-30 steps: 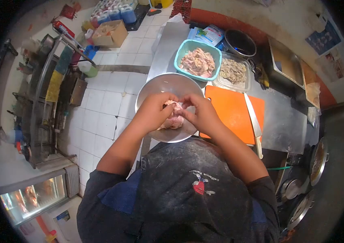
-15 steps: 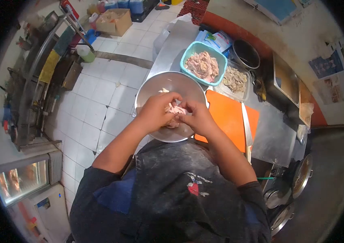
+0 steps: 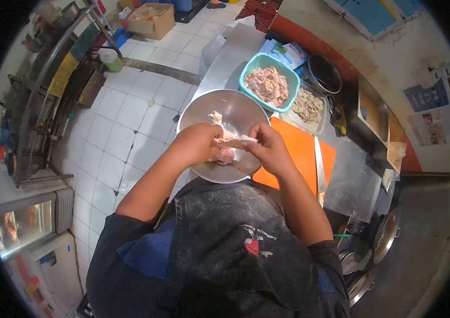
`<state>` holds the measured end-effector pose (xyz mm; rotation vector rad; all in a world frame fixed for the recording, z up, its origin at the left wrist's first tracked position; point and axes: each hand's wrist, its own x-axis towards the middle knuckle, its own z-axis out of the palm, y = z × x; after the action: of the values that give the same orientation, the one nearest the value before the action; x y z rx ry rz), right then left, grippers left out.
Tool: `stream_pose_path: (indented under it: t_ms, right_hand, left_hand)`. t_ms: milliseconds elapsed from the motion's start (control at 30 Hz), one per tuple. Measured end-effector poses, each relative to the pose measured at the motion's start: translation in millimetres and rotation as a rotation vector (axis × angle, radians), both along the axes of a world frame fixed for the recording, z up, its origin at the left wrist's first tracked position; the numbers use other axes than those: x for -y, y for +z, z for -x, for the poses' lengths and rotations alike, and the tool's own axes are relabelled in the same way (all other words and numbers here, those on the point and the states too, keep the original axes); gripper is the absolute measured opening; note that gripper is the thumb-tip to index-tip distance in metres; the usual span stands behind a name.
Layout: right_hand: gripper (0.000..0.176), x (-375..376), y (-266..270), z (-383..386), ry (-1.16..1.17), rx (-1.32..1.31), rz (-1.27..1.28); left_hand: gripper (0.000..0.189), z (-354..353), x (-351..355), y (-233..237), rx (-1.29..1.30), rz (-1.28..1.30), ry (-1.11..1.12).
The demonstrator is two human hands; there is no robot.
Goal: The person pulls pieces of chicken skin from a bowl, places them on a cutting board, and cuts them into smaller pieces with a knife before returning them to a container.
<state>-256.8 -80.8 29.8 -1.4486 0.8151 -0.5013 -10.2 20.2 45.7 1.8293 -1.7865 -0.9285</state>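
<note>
Over a large steel bowl, both of my hands grip a pale pink piece of raw chicken. My left hand is closed around its left side, fingers partly hidden behind the meat. My right hand pinches a strip of pale skin or flesh that stretches between the two hands. A whitish knobby end of the piece sticks up beyond my left fingers, and a rounder pink part hangs below them, within the bowl's rim.
Right of the bowl are an orange cutting board and a long knife. Behind stand a turquoise tub of raw meat, a clear container of greyish pieces and a dark pot. Pans stand at lower right.
My right hand has moved slightly right, away from my left, drawing a strip of the chicken out between them. More of the piece shows now. The view has shifted slightly.
</note>
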Motion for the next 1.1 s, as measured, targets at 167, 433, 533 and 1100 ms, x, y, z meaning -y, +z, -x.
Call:
stream_pose_path:
  t_ms: [167,433,533,1100]
  right_hand:
    - [0.019,-2.3,22.0,-12.2,0.168,-0.086,0.146]
    - [0.017,12.6,28.8,49.0,0.153,-0.143,0.016]
    - [0.016,7.8,17.9,80.5,-0.033,0.182,0.005]
    - [0.032,60.9,-73.5,293.3,-0.395,-0.779,0.617]
  left_hand:
    - [0.036,12.2,14.1,-11.2,-0.356,0.138,-0.138]
    - [0.011,26.6,20.1,-16.7,-0.753,-0.029,-0.092]
    - [0.01,44.1,25.2,-1.4,-0.732,-0.057,-0.021]
    - [0.031,288.9,117.8,-100.5,0.316,-0.15,-0.19]
